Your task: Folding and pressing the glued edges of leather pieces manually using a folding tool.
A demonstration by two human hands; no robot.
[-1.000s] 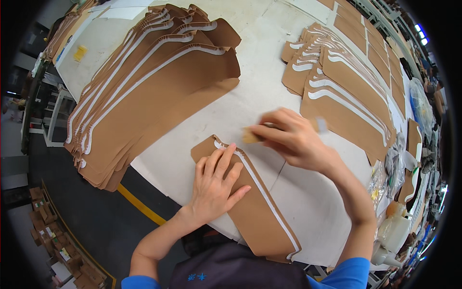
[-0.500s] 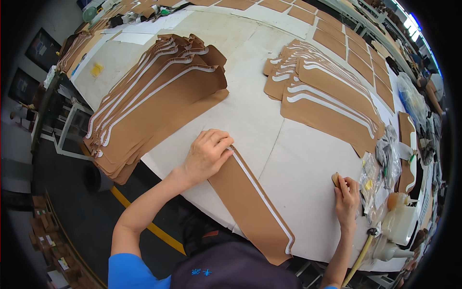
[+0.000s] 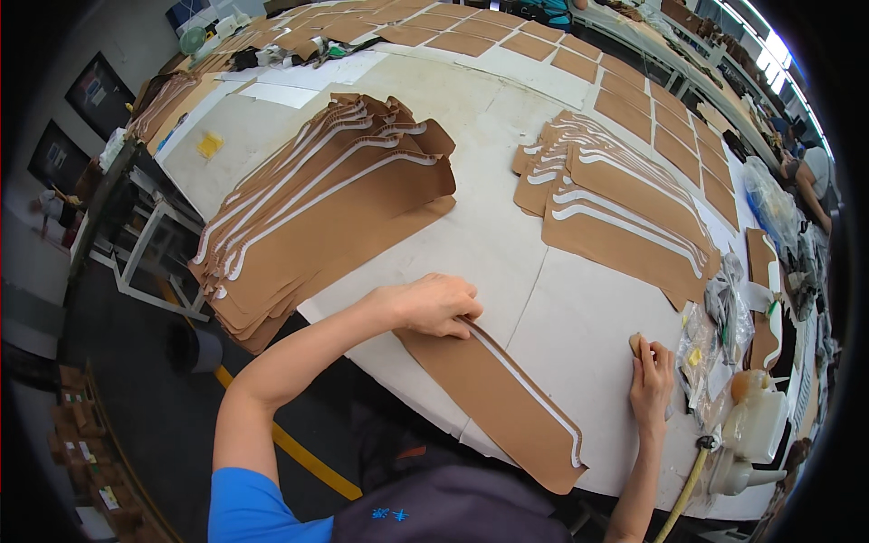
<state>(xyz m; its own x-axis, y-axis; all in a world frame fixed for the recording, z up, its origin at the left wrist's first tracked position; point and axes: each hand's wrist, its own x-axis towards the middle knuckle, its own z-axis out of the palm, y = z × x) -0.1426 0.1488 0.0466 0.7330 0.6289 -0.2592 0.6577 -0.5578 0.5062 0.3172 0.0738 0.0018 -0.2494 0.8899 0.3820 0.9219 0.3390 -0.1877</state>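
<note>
left hand (image 3: pixel 436 306) bunched, fingers together over the upper end of a brown panel (image 3: pixel 493 412); right hand (image 3: pixel 652 380) well apart, pinching a small tan tool (image 3: pixel 635 346).

whether the left fingers grip the edge or merely press it cannot be told; the panel lies slantwise at the near edge of the white tabletop (image 3: pixel 579 317), a white strip (image 3: pixel 534 385) along its right side. done well, this probably calls for light, even finger pressure, no crease in the panel, the strip lying smooth. a left stack of brown pieces (image 3: pixel 335 235) rises beyond the left arm, a right stack (image 3: pixel 615 240) farther over, both clear of the panel. past the right hand, clear plastic (image 3: pixel 695 353) and a whitish bottle (image 3: pixel 759 425) crowd in, likely limiting reach that way.
</note>
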